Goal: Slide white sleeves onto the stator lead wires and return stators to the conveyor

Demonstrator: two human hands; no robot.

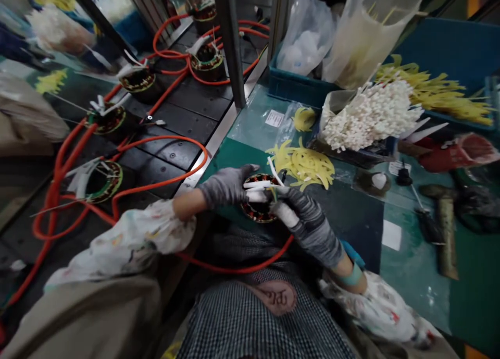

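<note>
A motor stator [261, 213] with copper windings sits close to my lap. White sleeving [258, 185] lies across its top, and one piece sticks up. My left hand [228, 186], in a grey glove, is wrapped round the stator's left side near the sleeving ends. On the other side, my right hand [310, 221], in a striped grey glove with white-covered fingertips, pinches a thin yellow-green wire [273, 193] above the windings. The fingertips partly hide the wire's end. Just beyond the stator, a pile of yellow strips [302, 163] lies on the green mat.
Several stators with orange cables [162, 182] stand on the dark conveyor [175, 109] at left. A metal post [230, 46] rises at its edge. At right are a bundle of white tubes [371, 116], a blue bin [441, 51], a red tube [457, 153], and a hammer [445, 228].
</note>
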